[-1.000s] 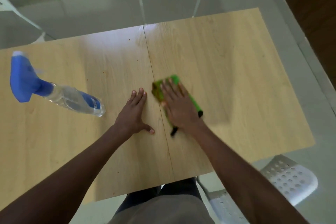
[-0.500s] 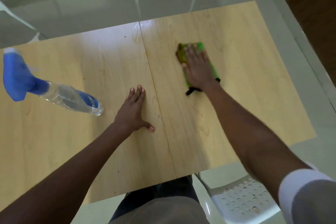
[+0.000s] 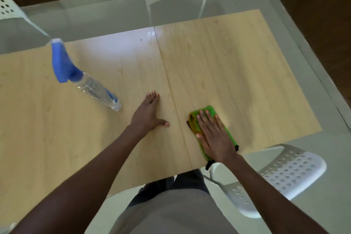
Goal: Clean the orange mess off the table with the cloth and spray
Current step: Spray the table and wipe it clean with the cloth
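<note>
Spray bottle stands at left, clear liquid inside, level hard to judge. Left hand lies flat, fingers straight, on the table. Right hand presses flat on the green cloth near the front edge, with bare wood beyond it.

1. The right hand has drawn the green cloth back from the far middle of the counter to its near edge, just right of the centre seam.
2. The cloth's black corner now hangs over that near edge.
3. The right hand's fingers lie flat and spread on the cloth, as before.
</note>
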